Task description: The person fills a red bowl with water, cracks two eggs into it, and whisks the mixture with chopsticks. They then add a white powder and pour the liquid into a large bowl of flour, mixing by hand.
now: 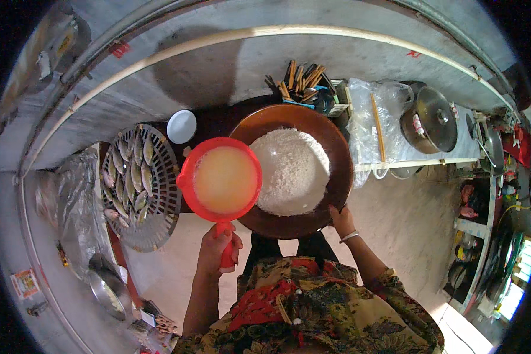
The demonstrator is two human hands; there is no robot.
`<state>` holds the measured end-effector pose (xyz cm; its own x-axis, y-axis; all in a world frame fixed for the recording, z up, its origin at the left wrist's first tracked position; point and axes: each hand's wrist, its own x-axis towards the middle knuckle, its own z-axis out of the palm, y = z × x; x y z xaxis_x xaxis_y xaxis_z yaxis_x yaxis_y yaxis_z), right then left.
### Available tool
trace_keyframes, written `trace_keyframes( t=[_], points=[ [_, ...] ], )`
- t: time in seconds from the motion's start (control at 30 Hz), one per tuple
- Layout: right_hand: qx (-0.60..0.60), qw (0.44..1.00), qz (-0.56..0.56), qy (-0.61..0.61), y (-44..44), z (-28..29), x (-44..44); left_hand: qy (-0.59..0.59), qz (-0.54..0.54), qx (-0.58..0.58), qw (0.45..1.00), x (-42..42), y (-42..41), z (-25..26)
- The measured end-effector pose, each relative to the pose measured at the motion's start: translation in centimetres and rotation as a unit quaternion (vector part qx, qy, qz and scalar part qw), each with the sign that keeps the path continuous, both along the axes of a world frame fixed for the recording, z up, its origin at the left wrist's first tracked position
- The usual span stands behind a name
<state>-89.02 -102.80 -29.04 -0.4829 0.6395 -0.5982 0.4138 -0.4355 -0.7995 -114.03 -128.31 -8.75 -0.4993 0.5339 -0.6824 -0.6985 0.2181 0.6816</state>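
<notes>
My left hand [220, 248] is closed around the handle of a red plastic ladle [184, 186], which holds a cloudy, yellowish liquid [225, 179]. The ladle is held over the left rim of a wide brown basin [338, 177]. In the basin lies a heap of white, flour-like powder [292, 177], partly hidden by the ladle. With its fingers at the basin's lower right rim, my right hand [343, 220] grips the edge; a bracelet is on that wrist.
Left of the basin, a plastic basket [161, 225] holds several fish, with a white bowl [182, 126] nearby. Behind stands a utensil basket [338, 95]. A lidded pot [429, 119] sits on the right-hand counter. A metal bowl [108, 287] is at the lower left.
</notes>
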Motion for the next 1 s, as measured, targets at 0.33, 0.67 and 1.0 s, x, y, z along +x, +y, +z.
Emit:
trace_keyframes(
  t=[0.33, 0.67, 1.0],
  points=[
    [0.087, 0.995, -0.032, -0.04, -5.3, -5.9, -0.7, -0.002, -0.084, 0.01, 0.996, -7.3, -4.0, -1.3],
    [0.117, 0.985, -0.078, -0.095, -8.6, -5.9, -4.5, -0.021, -0.122, 0.044, 0.991, -11.0, -4.8, -2.1],
    [0.5, 0.852, -0.03, -0.149, -2.3, 4.6, -6.0, -0.01, -0.126, 0.003, 0.992, -10.1, -4.9, -2.4]
  ],
)
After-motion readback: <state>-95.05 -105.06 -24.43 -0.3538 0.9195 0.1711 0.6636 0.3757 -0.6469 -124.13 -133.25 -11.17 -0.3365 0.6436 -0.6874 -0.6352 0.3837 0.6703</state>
